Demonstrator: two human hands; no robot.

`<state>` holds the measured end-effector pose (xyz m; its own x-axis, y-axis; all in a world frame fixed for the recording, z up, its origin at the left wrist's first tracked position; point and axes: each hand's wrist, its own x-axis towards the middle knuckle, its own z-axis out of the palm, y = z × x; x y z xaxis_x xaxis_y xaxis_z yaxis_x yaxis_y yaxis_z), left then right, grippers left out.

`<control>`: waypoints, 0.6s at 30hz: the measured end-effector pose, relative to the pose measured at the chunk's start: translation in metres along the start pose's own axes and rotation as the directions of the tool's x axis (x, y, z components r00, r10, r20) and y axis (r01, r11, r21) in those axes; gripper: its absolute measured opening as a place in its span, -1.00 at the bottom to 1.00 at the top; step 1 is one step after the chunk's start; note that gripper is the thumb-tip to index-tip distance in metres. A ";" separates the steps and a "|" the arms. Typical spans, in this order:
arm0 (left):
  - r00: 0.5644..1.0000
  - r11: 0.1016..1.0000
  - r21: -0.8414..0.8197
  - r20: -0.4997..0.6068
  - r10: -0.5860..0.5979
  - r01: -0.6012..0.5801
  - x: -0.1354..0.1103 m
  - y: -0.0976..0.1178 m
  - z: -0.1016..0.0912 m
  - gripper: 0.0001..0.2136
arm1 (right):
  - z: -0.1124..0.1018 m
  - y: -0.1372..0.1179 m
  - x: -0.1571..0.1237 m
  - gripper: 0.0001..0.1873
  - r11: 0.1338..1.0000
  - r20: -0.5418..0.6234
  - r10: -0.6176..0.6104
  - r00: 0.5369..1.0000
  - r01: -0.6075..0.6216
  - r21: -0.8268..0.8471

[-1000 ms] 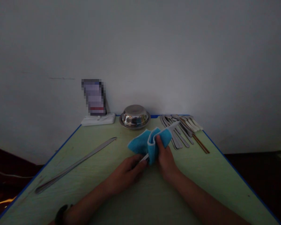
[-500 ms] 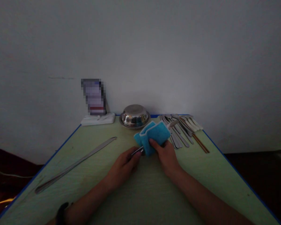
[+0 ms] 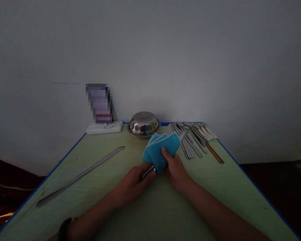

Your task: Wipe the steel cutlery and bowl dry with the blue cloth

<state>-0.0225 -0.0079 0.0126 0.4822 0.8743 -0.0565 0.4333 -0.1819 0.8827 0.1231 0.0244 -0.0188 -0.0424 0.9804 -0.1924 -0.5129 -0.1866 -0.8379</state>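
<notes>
My left hand (image 3: pixel 135 182) is closed on the handle end of a metal utensil (image 3: pixel 149 172) that runs up and to the right. My right hand (image 3: pixel 174 169) grips a folded blue cloth (image 3: pixel 162 150) wrapped round the utensil's shaft. The utensil's pale tip (image 3: pixel 183 135) pokes out past the cloth near the pile of cutlery. Both hands rest low over the green table (image 3: pixel 215 187), near its middle.
A steel bowl (image 3: pixel 143 124) sits upside down at the back by the wall. Several spoons and chopsticks (image 3: pixel 197 137) lie at the back right. A long metal ladle (image 3: pixel 80 175) lies diagonally on the left. A white stand (image 3: pixel 104 127) with a blurred card stands at the back left.
The blue cloth slid up the utensil toward its tip and then back toward my left hand. My left hand kept its hold on the handle.
</notes>
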 end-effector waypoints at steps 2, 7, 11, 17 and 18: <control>1.000 1.000 0.023 0.006 -0.007 0.007 0.000 0.001 0.001 -0.75 | -0.002 0.004 0.000 -0.61 0.997 -0.004 -0.026 1.000 0.025 -0.071; 1.000 0.999 0.045 -0.003 -0.031 0.031 0.000 0.002 0.001 -0.74 | -0.007 0.008 0.003 -0.58 0.992 -0.076 -0.053 0.996 0.043 -0.121; 0.999 0.998 0.046 0.035 -0.033 0.031 -0.001 0.004 0.000 -0.74 | -0.007 0.004 0.005 -0.58 0.988 -0.123 -0.090 0.988 0.073 -0.138; 0.996 0.996 0.009 0.014 -0.086 0.086 0.001 0.002 -0.001 -0.74 | -0.005 -0.013 0.010 -0.62 0.994 -0.111 -0.047 0.993 0.057 0.088; 0.994 0.993 -0.019 0.005 -0.113 0.113 0.001 0.000 -0.001 -0.74 | -0.005 -0.014 0.011 -0.64 0.987 -0.078 -0.040 0.996 0.051 0.153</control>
<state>-0.0224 -0.0063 0.0134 0.4343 0.8867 -0.1583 0.4704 -0.0734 0.8794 0.1342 0.0378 -0.0114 0.0448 0.9791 -0.1983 -0.6398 -0.1243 -0.7585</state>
